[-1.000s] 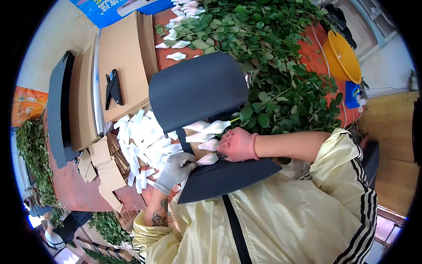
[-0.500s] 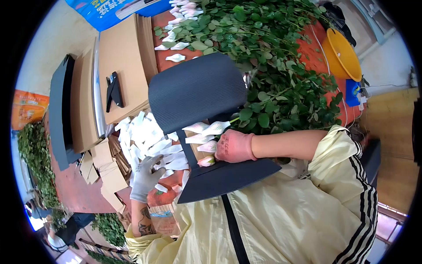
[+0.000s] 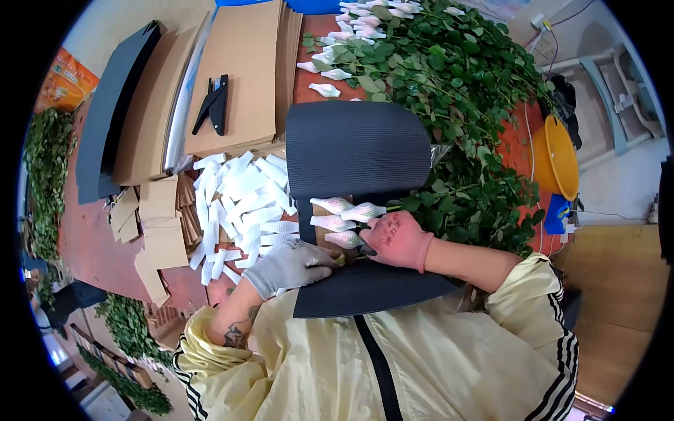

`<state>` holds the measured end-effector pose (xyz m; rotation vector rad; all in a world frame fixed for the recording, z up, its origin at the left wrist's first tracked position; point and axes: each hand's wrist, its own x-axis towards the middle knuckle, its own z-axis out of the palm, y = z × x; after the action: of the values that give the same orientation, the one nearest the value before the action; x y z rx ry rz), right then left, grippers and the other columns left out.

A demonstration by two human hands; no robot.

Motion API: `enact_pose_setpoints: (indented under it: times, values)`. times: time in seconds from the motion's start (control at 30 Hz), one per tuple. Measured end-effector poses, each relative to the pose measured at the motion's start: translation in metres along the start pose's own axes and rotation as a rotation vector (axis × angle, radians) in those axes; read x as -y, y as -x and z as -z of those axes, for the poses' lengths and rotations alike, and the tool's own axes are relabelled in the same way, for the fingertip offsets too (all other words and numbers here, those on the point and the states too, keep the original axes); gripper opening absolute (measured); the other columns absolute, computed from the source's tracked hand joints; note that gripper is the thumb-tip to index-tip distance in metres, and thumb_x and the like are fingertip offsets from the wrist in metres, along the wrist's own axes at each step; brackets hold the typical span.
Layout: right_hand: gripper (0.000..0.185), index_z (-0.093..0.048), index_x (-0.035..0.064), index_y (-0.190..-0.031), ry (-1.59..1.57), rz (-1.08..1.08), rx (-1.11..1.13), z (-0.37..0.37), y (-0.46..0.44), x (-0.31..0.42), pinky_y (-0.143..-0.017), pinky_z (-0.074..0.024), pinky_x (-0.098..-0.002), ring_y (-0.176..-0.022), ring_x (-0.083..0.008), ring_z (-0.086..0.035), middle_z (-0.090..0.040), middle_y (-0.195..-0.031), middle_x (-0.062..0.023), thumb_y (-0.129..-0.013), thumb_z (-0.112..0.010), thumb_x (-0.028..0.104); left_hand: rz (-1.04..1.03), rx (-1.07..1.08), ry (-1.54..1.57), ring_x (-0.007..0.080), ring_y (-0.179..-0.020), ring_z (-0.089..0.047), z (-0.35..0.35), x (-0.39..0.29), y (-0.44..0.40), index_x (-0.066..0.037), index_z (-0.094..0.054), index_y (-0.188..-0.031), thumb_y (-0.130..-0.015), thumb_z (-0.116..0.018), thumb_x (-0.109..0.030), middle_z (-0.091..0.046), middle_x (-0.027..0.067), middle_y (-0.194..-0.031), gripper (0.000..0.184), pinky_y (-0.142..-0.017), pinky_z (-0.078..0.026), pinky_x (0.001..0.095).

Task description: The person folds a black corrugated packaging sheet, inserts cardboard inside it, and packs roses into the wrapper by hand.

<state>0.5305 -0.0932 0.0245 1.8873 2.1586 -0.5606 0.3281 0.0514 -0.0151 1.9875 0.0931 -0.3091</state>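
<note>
Several netted rose buds (image 3: 345, 239) lie on a cardboard strip over the black corrugated sheet (image 3: 372, 289). My left hand (image 3: 295, 265), in a grey-white glove, is closed at the lower end of the row, around a flower bud mostly hidden by its fingers. My right hand (image 3: 399, 241), in a pink glove, is closed beside the buds, over the stems; what it grips is hidden. The upper part of the sheet (image 3: 358, 149) curls over above the buds. White foam net sleeves (image 3: 242, 200) lie heaped left of the sheet.
Leafy rose stems (image 3: 449, 77) cover the right and back of the red table (image 3: 91, 242). A black stapler (image 3: 212, 105) rests on stacked cardboard (image 3: 239, 63). Small cardboard pieces (image 3: 163, 231) lie at the left. A yellow basin (image 3: 554, 158) stands at the right edge.
My left hand has moved from the white sleeves back to the flower bud and closed there. My right hand stays by the buds. The camera view has shifted.
</note>
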Motion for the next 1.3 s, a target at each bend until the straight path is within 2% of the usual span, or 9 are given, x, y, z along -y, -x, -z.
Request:
enact_pose_setpoints:
  times: [0.17,0.33,0.43,0.53,0.6,0.7,0.9,1.0,1.3]
  values:
    - [0.02,-0.06,0.0062,-0.08,-0.014,0.077,-0.075,-0.003,-0.01,0.005,-0.059,-0.0495,-0.038,-0.071,-0.0245,-0.064,-0.062,-0.072,-0.0099,-0.074,-0.06,0.025,-0.003,0.002,-0.011,0.0278,-0.099,-0.06,0.0,-0.003,0.002,-0.009,-0.066,-0.103,-0.087,-0.054,-0.027,-0.064,0.0116,-0.108,0.027,-0.087,-0.046,0.0359]
    - [0.027,-0.055,0.0059,-0.083,0.048,0.074,-0.087,-0.005,-0.021,0.008,-0.053,-0.0472,-0.0372,-0.067,-0.023,-0.062,-0.059,-0.073,-0.0083,-0.077,-0.059,0.032,-0.064,-0.026,-0.053,0.0265,-0.099,-0.06,0.001,-0.005,0.001,-0.01,-0.066,-0.103,-0.088,-0.052,-0.027,-0.064,0.01,-0.108,0.027,-0.088,-0.046,0.0348]
    - [0.029,-0.054,0.0054,-0.084,0.083,0.194,-0.257,-0.018,-0.024,0.008,-0.052,-0.0455,-0.037,-0.064,-0.0235,-0.06,-0.057,-0.073,-0.0077,-0.077,-0.059,0.033,0.022,0.054,-0.007,0.0297,-0.1,-0.059,0.001,-0.007,0.001,-0.006,-0.064,-0.108,-0.085,-0.056,-0.017,-0.064,0.0157,-0.107,0.027,-0.089,-0.045,0.0356]
    - [0.025,-0.058,0.0045,-0.088,0.027,0.126,-0.096,-0.018,-0.026,0.007,-0.057,-0.0465,-0.037,-0.07,-0.0241,-0.061,-0.06,-0.078,-0.0081,-0.077,-0.056,0.027,-0.037,0.003,-0.024,0.0291,-0.097,-0.06,-0.001,-0.002,0.004,-0.005,-0.065,-0.104,-0.084,-0.058,-0.018,-0.064,0.0151,-0.103,0.025,-0.086,-0.046,0.0361]
    - [0.025,-0.057,0.0045,-0.088,0.026,0.135,-0.108,-0.022,-0.027,0.007,-0.057,-0.047,-0.0375,-0.071,-0.0245,-0.062,-0.061,-0.079,-0.0087,-0.077,-0.057,0.027,-0.007,-0.268,-0.149,0.0275,-0.09,-0.061,0.006,-0.011,0.005,-0.005,-0.064,-0.1,-0.081,-0.061,-0.019,-0.064,0.0129,-0.096,0.024,-0.081,-0.047,0.0371]
    - [0.03,-0.056,0.0043,-0.09,0.024,0.116,-0.101,-0.025,-0.027,0.01,-0.058,-0.0471,-0.0372,-0.072,-0.0243,-0.061,-0.059,-0.079,-0.0087,-0.077,-0.059,0.031,0.016,-0.487,-0.33,0.0269,-0.082,-0.061,-0.007,0.005,0.002,-0.008,-0.063,-0.097,-0.08,-0.062,-0.022,-0.062,0.0101,-0.09,0.022,-0.075,-0.047,0.0383]
    - [0.033,-0.055,0.0046,-0.092,-0.006,0.127,-0.109,-0.02,-0.02,0.002,-0.06,-0.0472,-0.0371,-0.076,-0.0253,-0.061,-0.057,-0.081,-0.009,-0.075,-0.062,0.032,0.095,-0.422,-0.624,0.0277,-0.074,-0.06,-0.013,0.007,-0.001,-0.011,-0.06,-0.086,-0.078,-0.061,-0.024,-0.06,0.0063,-0.085,0.016,-0.063,-0.046,0.0398]
    - [0.029,-0.055,0.0053,-0.091,-0.002,0.134,-0.121,-0.023,-0.02,-0.003,-0.06,-0.0474,-0.0379,-0.076,-0.026,-0.062,-0.058,-0.082,-0.0091,-0.075,-0.062,0.028,-0.031,-0.451,-0.603,0.0269,-0.066,-0.06,-0.01,0.011,0.0,-0.012,-0.056,-0.081,-0.077,-0.059,-0.023,-0.056,0.0062,-0.078,0.011,-0.056,-0.046,0.0394]
    - [0.015,-0.058,0.0066,-0.088,0.011,0.086,-0.09,-0.032,-0.021,0.001,-0.061,-0.0481,-0.0383,-0.075,-0.0244,-0.062,-0.059,-0.082,-0.0077,-0.077,-0.055,0.016,-0.093,-0.613,-0.399,0.0271,-0.061,-0.056,-0.003,0.02,0.006,-0.009,-0.058,-0.07,-0.071,-0.061,-0.012,-0.053,0.0073,-0.066,0.004,-0.054,-0.043,0.0401]
